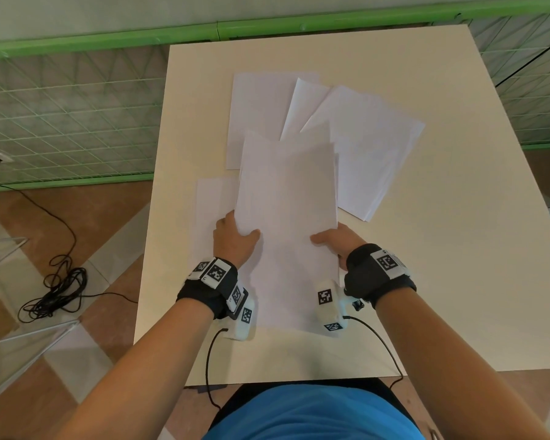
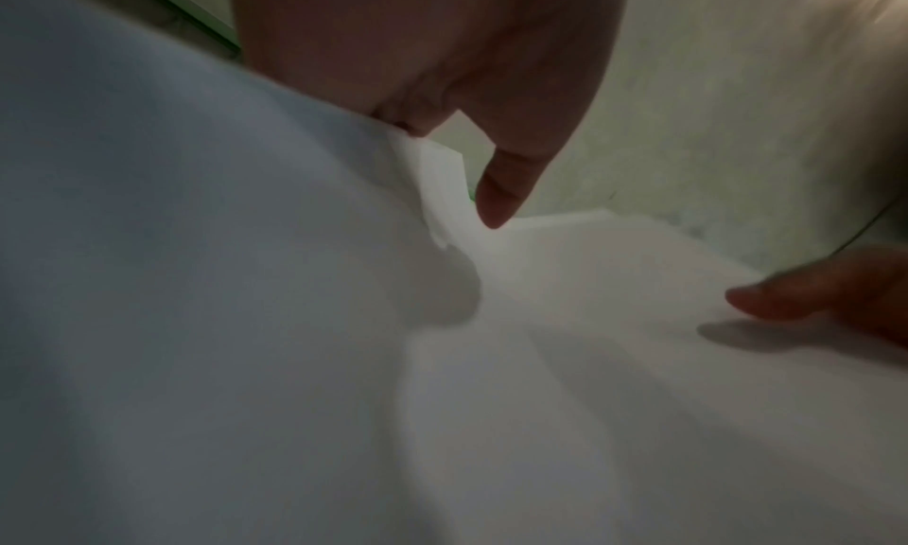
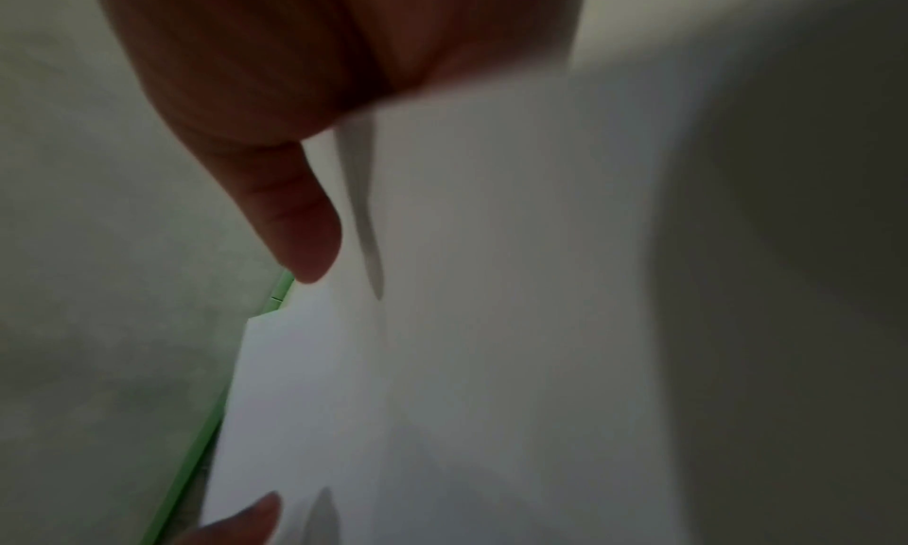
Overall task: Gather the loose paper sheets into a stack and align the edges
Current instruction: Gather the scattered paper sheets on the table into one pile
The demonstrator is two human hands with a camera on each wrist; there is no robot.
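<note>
Both hands (image 1: 235,241) around paper sheets (image 1: 286,198)

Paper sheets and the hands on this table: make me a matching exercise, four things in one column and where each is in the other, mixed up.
Things:
1. left hand
2. right hand
3. fanned sheets
4. coiled cable

Places:
A. on the floor
B. far side of the table, flat
C. stack's left edge
D. stack's right edge

Pairs: 1-C, 2-D, 3-B, 4-A
</note>
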